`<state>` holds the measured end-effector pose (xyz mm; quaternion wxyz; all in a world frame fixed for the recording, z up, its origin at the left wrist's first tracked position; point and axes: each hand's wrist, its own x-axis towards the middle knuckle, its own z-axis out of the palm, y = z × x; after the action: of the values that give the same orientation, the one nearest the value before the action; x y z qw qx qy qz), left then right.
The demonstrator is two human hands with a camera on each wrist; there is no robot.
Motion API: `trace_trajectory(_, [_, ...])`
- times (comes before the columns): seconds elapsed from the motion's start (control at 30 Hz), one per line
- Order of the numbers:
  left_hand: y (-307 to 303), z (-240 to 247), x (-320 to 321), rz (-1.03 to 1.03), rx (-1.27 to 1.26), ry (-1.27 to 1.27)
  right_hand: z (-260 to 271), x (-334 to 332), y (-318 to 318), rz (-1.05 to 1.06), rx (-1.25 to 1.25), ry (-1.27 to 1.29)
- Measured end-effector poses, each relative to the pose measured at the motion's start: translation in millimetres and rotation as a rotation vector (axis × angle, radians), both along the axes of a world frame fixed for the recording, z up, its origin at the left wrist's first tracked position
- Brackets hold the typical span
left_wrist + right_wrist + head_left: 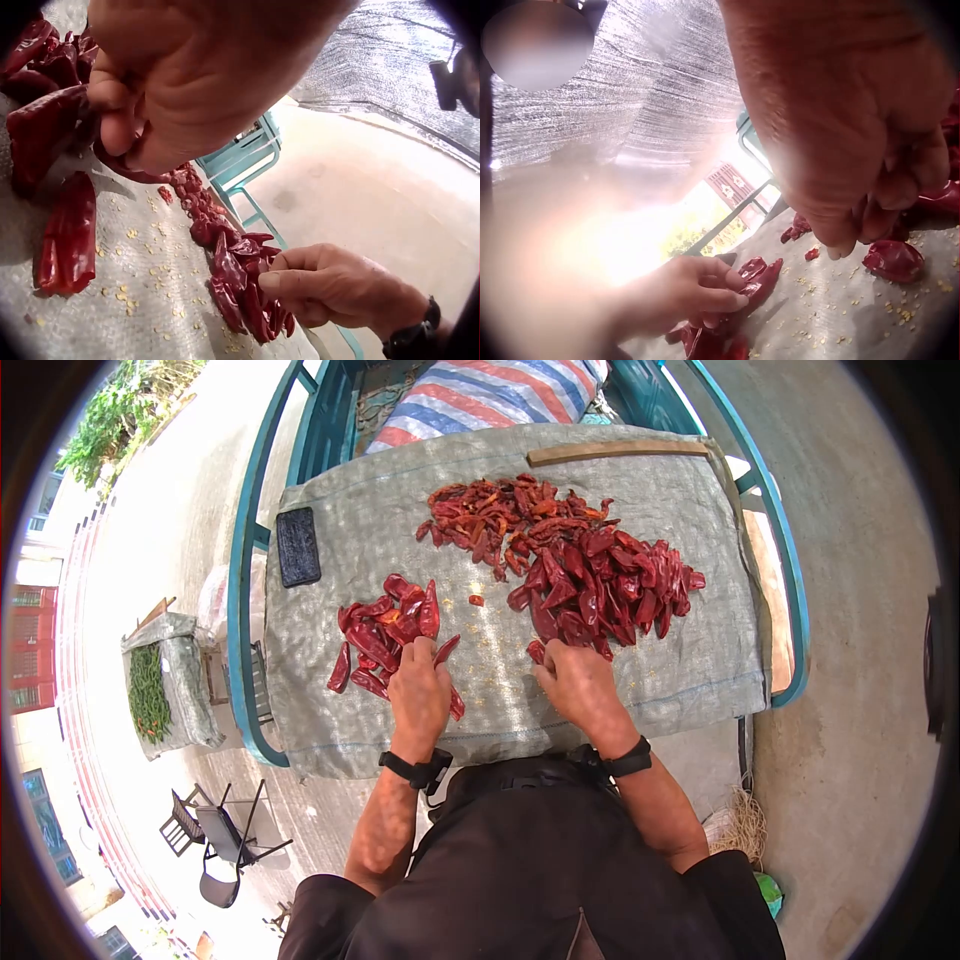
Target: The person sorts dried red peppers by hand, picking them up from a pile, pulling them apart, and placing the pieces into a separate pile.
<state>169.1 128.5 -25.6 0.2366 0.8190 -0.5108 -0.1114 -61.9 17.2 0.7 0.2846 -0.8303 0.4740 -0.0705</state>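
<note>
In the head view my left hand is at the smaller pile of dried red peppers. The left wrist view shows its thumb and fingers pinching a dark red pepper. My right hand is at the near edge of the larger pepper pile, its fingers curled down. A short pepper piece lies beside its fingertips in the right wrist view. Whether those fingers hold a pepper is hidden.
A grey woven sheet covers the surface, with scattered yellow seeds. A black phone lies at the left, a wooden strip at the far edge. Shrivelled orange-red peppers lie behind. Teal rails stand at the sides.
</note>
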Motion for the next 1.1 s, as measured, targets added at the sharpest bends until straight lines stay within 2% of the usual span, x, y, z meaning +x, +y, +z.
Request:
trace_trajectory(0.03, [-0.8, 2.1, -0.6, -0.001, -0.044, 0.009, 0.7, -0.5, 0.6, 0.000, 0.012, -0.013])
trace_trajectory(0.13, [-4.4, 12.1, -5.3, 0.051, -0.011, 0.434, 1.3, -0.3, 0.3, 0.003, 0.104, -0.114])
trace_trajectory(0.23, [-9.1, 9.2, -13.3, 0.158, -0.093, 1.125, -5.1, 3.3, 1.5, 0.015, 0.265, -0.356])
trace_trajectory(0.3, [-9.4, 5.8, -14.8, 0.135, -0.058, 1.250, -11.4, 11.1, 6.3, 0.029, 0.306, -0.549])
trace_trajectory(0.4, [-9.6, 2.2, -20.7, 0.076, 0.029, 1.329, -7.0, 17.1, 8.6, -0.013, 0.614, -0.515])
trace_trajectory(0.43, [-9.6, 1.9, -24.0, 0.054, 0.064, 1.337, -11.2, 16.1, 8.3, 0.006, 0.591, -0.478])
trace_trajectory(0.53, [-7.7, 2.0, -33.9, 0.055, 0.083, 1.243, -21.9, 10.4, 6.2, 0.015, 0.506, -0.399])
trace_trajectory(0.63, [1.3, -0.8, -29.2, -0.003, 0.013, 0.751, -16.6, 1.2, 2.6, -0.044, 0.359, -0.357])
trace_trajectory(0.7, [4.3, 3.4, -21.9, 0.047, -0.058, 0.596, -6.8, -6.9, -7.6, -0.054, 0.217, -0.290])
trace_trajectory(0.77, [7.1, 16.7, -18.3, 0.094, -0.067, 0.467, 0.0, -14.3, -17.0, -0.099, 0.183, -0.188])
trace_trajectory(0.87, [15.8, 2.9, -4.4, 0.074, -0.173, 0.268, 9.6, -22.8, -28.0, -0.117, 0.173, -0.100])
trace_trajectory(1.03, [19.9, 24.7, 1.1, 0.071, -0.083, 0.135, -2.9, -26.4, -26.6, -0.103, 0.038, -0.065])
trace_trajectory(1.1, [22.7, 31.7, 0.0, 0.035, -0.010, 0.123, -1.9, -23.3, -23.2, -0.128, 0.063, -0.050])
